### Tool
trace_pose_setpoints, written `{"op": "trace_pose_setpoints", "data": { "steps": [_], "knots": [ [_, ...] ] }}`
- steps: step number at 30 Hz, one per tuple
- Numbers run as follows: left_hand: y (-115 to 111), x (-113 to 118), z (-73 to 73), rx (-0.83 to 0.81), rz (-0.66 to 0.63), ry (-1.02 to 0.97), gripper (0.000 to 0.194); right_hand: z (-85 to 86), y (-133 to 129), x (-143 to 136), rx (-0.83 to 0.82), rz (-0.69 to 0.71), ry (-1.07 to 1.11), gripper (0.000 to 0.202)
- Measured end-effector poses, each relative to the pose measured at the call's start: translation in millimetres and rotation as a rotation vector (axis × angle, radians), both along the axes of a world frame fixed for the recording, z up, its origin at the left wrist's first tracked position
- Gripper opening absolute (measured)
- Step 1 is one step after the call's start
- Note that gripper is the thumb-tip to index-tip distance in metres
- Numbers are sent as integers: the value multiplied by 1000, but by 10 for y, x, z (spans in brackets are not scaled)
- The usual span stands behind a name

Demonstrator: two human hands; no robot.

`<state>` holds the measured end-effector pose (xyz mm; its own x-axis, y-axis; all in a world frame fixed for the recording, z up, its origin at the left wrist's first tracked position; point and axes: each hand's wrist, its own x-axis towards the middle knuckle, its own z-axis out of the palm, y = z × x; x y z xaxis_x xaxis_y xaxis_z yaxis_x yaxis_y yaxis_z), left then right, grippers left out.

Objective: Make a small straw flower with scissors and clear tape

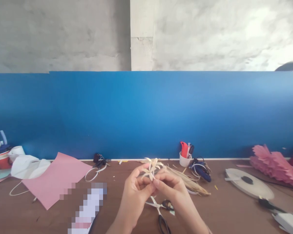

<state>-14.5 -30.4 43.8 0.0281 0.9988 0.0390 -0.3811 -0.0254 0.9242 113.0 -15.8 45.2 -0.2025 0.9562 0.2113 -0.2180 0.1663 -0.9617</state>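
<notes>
A small cream-coloured flower shape (152,169) with thin curled strips is held up between both hands over the brown table. My left hand (135,191) grips it from the left, thumb and fingers pinched together near its base. From the other side my right hand (172,188) pinches the same base, its thumb tip close to the left thumb. Below the hands lie scissors (158,209) with black handles, partly hidden by my right hand. A bundle of pale dry strips (191,183) rests behind and to the right of my right hand.
Pink paper (57,178) and white sheets lie at the left, near a pixelated object (88,208). A white cup (185,160) holding tools stands by the blue partition (146,113). Toward the right are an oval disc (258,187), pink folded paper (277,165) and a white device (289,223).
</notes>
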Motion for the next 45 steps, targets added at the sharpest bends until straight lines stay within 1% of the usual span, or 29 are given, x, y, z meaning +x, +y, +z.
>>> {"op": "trace_pose_setpoints", "data": {
  "steps": [3, 4, 5, 7, 9, 14, 16, 17, 19, 21, 23, 24, 26, 28, 30, 34, 36, 39, 42, 45],
  "knots": [
    [-8, 16, -8, 26, 76, 26, 65, 27, -34, -2, 244, -194, -204, 19],
    [-12, 23, -5, 29, 96, 49, 64, 31, -44, 4, 319, -240, -279, 16],
    [-16, 31, 2, 31, 113, 70, 62, 30, -51, 11, 378, -275, -336, 15],
    [-24, 41, 20, 38, 134, 97, 61, 19, -56, 23, 432, -299, -383, 17],
    [-29, 43, 36, 41, 151, 102, 60, -1, -51, 21, 406, -293, -345, 21],
    [-20, 24, 34, 10, 138, -15, 53, -50, -32, -36, 145, -236, -104, 23],
    [-9, 19, 20, 7, 137, -37, 49, -60, -27, -38, 147, -237, -101, 23],
    [-3, 19, 11, 8, 135, -38, 48, -64, -24, -29, 192, -246, -143, 21],
    [8, 23, -9, -4, 117, -51, 44, -70, -14, 5, 359, -274, -298, 16],
    [18, 24, -31, -42, 60, -96, 35, -79, 2, 46, 566, -314, -469, 13],
    [28, 16, -51, -84, -22, -160, 23, -93, 19, 76, 726, -360, -579, 16],
    [33, 8, -58, -98, -65, -188, 19, -100, 26, 85, 775, -390, -603, 17],
    [43, -15, -64, -113, -126, -222, 17, -110, 35, 91, 815, -447, -609, 19],
    [52, -38, -61, -121, -154, -230, 17, -110, 35, 84, 804, -475, -588, 18],
    [57, -53, -54, -129, -158, -228, 18, -97, 27, 70, 730, -440, -550, 18],
    [58, -52, -52, -151, -151, -222, 21, -49, 9, 50, 401, -280, -431, 23],
    [59, -47, -59, -170, -162, -215, 26, -28, 13, 55, 279, -210, -386, 26],
    [71, -51, -77, -185, -201, -211, 31, -14, 33, 81, 212, -135, -335, 27],
    [89, -65, -92, -191, -244, -178, 30, -16, 45, 108, 143, -63, -250, 26],
    [98, -75, -95, -182, -255, -133, 27, -14, 34, 117, 65, 17, -163, 25]
  ]
}}
